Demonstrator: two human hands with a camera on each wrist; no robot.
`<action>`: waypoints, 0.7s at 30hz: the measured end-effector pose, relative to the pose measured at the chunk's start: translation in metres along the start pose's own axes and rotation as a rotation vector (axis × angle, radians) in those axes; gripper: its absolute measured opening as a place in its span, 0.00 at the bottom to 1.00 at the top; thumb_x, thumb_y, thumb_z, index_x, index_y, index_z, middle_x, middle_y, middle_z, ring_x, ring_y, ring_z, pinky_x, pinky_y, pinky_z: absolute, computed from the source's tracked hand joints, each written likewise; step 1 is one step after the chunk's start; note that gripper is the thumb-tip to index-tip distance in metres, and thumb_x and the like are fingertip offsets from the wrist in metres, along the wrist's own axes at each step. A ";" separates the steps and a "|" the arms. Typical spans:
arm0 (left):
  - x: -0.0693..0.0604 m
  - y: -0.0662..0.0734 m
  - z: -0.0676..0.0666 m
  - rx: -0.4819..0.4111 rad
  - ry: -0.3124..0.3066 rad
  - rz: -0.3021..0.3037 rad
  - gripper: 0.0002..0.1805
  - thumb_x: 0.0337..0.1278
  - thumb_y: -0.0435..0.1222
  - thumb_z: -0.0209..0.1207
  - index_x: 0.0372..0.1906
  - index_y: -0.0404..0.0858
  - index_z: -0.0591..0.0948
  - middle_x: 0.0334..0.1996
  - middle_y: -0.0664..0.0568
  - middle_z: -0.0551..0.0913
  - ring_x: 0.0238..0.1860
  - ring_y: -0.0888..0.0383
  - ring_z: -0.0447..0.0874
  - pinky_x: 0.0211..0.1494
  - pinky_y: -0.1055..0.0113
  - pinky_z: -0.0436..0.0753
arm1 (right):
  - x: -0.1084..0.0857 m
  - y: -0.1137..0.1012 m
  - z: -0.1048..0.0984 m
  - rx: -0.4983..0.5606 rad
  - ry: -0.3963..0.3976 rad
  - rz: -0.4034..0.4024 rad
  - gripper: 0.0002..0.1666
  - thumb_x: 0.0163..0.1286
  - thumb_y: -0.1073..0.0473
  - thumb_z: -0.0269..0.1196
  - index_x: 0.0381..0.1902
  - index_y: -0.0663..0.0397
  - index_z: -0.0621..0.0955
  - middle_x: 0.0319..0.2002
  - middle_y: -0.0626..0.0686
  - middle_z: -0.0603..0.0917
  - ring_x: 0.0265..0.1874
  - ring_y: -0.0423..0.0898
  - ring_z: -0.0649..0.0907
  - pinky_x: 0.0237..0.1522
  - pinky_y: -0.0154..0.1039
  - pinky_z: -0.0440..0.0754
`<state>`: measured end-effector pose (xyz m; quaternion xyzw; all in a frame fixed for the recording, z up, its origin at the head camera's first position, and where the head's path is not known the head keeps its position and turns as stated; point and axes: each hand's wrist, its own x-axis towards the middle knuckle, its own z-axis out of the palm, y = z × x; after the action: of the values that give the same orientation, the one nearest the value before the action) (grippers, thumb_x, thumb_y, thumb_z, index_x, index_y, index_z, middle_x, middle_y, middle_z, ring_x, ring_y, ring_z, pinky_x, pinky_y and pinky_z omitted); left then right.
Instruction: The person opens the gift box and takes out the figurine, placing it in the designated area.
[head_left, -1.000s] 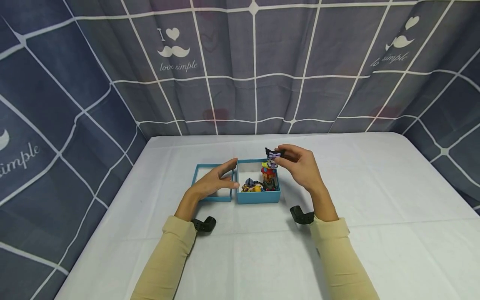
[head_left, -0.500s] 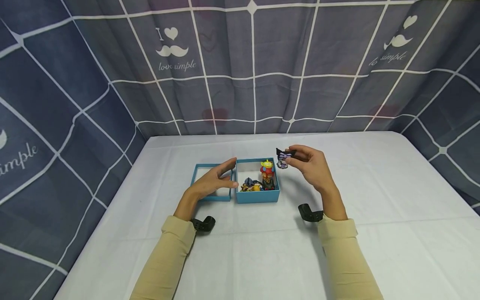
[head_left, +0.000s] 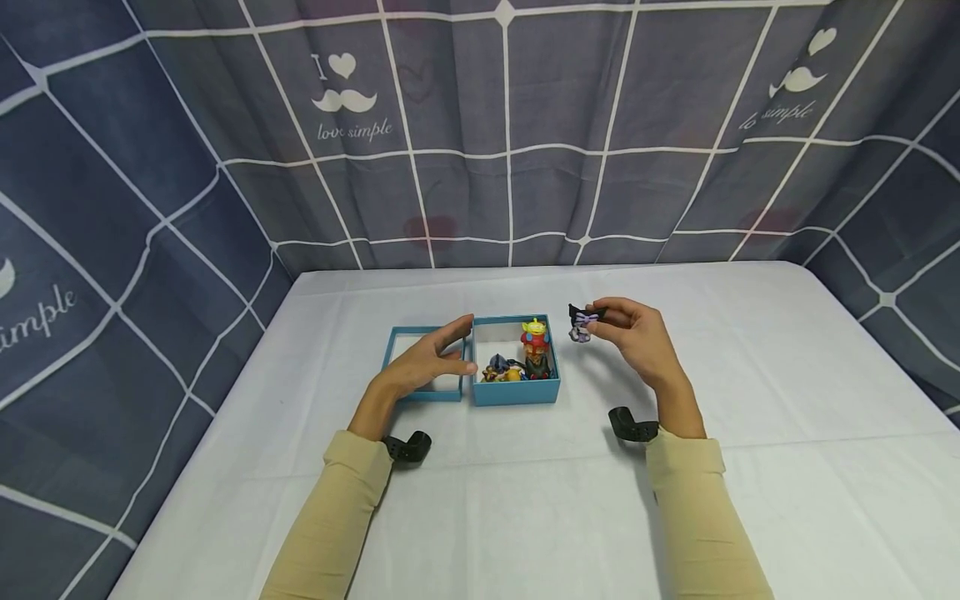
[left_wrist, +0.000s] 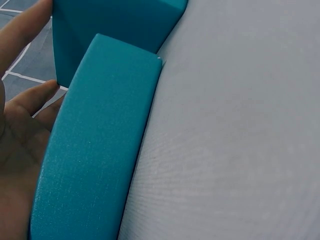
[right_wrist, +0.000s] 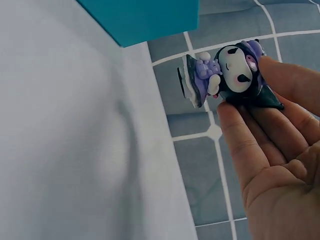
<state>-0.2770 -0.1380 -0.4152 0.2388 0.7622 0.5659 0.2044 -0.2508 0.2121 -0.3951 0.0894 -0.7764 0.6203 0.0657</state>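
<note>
- Figure [head_left: 580, 327]: right of box [head_left: 516, 393], held up off counter [head_left: 772, 383]; right grip [head_left: 636, 337] pinches its head between thumb and fingers.
- Probably light, stiff, smooth plastic; pointed headgear maybe fragile. Head looks the best hold.
- Left grip [head_left: 425, 360] spread, over lid [head_left: 391, 348], at box's left wall; contact unclear.
- Toys [head_left: 535, 337] crowd box's right and front; right wall separates them from figure.

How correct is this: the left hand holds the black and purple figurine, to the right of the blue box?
It is not the left but the right hand that holds the black and purple figurine, right of the blue box, as the head view shows.
</note>
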 end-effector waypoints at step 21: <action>0.001 -0.001 0.000 -0.003 -0.006 0.011 0.48 0.61 0.35 0.66 0.80 0.44 0.51 0.78 0.53 0.51 0.76 0.53 0.49 0.74 0.56 0.59 | 0.002 0.020 0.004 -0.023 -0.022 0.058 0.21 0.65 0.69 0.67 0.54 0.71 0.79 0.51 0.68 0.82 0.42 0.35 0.83 0.44 0.25 0.78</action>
<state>-0.2780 -0.1376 -0.4165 0.2445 0.7592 0.5676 0.2038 -0.2573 0.2126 -0.4149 0.0728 -0.7865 0.6119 0.0402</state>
